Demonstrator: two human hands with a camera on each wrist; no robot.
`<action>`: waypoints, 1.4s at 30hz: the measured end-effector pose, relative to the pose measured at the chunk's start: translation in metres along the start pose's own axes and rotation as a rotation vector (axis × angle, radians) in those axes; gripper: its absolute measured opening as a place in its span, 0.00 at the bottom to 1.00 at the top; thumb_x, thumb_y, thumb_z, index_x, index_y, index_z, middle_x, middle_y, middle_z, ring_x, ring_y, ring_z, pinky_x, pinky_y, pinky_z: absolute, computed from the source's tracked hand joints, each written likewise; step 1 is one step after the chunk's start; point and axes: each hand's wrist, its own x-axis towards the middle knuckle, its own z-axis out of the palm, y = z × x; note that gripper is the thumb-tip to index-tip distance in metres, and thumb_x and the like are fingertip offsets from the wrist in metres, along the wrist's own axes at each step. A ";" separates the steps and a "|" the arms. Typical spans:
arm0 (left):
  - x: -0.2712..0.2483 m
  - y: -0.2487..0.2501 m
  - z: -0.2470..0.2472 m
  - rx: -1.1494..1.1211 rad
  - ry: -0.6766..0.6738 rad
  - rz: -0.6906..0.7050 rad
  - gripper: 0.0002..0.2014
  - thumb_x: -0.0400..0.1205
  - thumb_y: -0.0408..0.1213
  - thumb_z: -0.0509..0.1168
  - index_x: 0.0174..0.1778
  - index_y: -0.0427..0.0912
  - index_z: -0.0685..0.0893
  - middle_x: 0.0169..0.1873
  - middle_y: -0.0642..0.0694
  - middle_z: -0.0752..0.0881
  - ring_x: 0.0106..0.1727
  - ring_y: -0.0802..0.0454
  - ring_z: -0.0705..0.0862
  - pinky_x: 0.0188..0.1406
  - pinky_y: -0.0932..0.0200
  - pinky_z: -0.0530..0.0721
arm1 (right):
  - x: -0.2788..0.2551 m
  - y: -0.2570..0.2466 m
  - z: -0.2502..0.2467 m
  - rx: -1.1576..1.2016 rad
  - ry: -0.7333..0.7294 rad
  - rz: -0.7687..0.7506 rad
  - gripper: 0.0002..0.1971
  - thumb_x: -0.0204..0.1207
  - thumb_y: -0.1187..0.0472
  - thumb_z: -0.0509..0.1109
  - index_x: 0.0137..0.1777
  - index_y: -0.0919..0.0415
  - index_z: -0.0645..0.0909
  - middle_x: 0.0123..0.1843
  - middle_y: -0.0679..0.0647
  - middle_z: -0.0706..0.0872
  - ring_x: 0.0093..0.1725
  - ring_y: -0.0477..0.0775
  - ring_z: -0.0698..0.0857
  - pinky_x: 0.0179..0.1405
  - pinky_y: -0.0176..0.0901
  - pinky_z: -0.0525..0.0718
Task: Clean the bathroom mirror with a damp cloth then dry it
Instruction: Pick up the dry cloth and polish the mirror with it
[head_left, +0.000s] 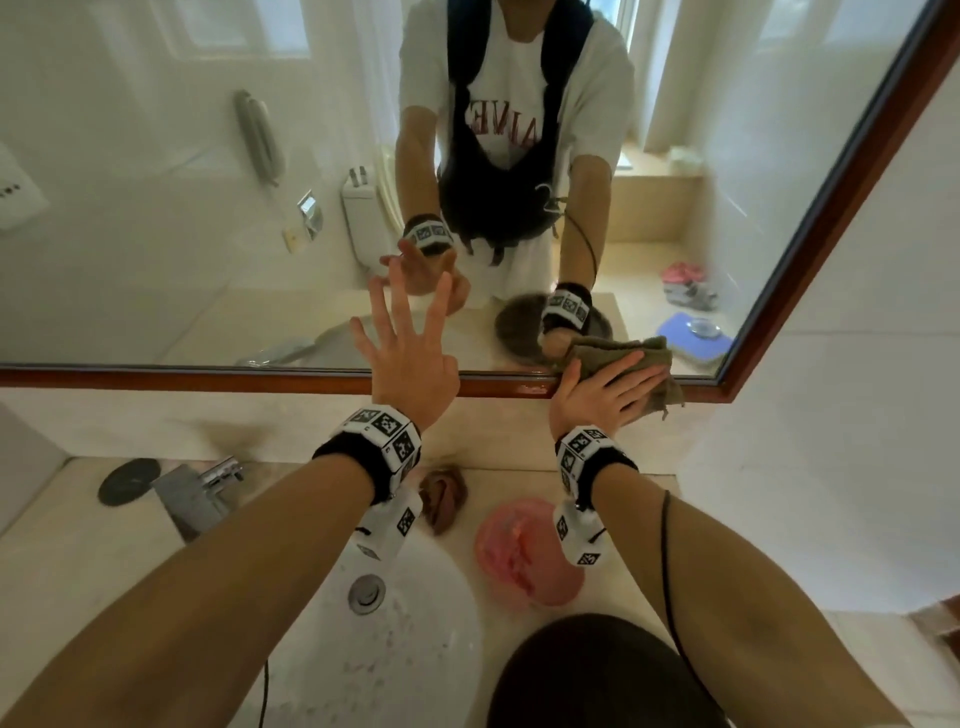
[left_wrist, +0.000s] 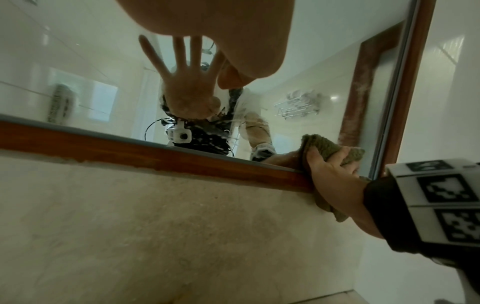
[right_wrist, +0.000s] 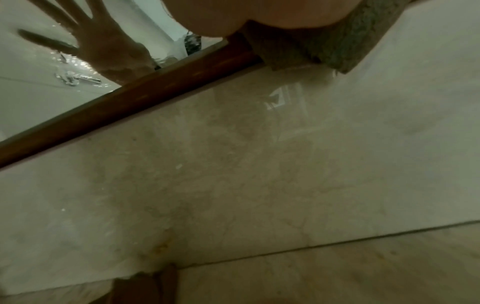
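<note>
Two hands at the mirror (head_left: 208, 182) — left hand (head_left: 410, 358) spread; right hand (head_left: 602, 389) presses cloth (head_left: 597, 353) flat, fingers straight.

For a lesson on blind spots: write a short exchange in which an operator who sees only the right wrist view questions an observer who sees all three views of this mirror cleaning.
Operator: I see cloth under my palm. How do the fingers lie?
Observer: The right hand lies flat, with its fingers straight across the cloth.
Operator: Where on the mirror is that?
Observer: At the lower right corner of the mirror, where the cloth overlaps the wooden frame.
</note>
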 end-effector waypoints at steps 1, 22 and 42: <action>-0.002 -0.007 0.000 -0.006 -0.006 -0.007 0.48 0.74 0.37 0.63 0.88 0.56 0.42 0.85 0.36 0.35 0.86 0.29 0.41 0.74 0.17 0.57 | -0.007 -0.006 0.005 -0.002 0.003 0.005 0.40 0.83 0.39 0.48 0.80 0.73 0.54 0.79 0.80 0.60 0.79 0.77 0.61 0.76 0.66 0.64; -0.014 -0.104 -0.003 -0.107 -0.070 -0.085 0.49 0.74 0.37 0.64 0.87 0.57 0.42 0.86 0.35 0.37 0.86 0.30 0.40 0.75 0.17 0.54 | -0.107 -0.098 0.044 -0.031 -0.144 -0.040 0.45 0.75 0.35 0.54 0.78 0.76 0.65 0.76 0.80 0.66 0.76 0.77 0.68 0.75 0.67 0.65; 0.002 0.047 0.015 -0.145 -0.035 0.054 0.47 0.74 0.37 0.65 0.87 0.58 0.46 0.86 0.34 0.41 0.86 0.28 0.42 0.76 0.18 0.54 | 0.025 0.049 -0.022 -0.058 -0.239 0.015 0.48 0.79 0.38 0.62 0.83 0.71 0.44 0.83 0.75 0.45 0.84 0.72 0.48 0.81 0.62 0.47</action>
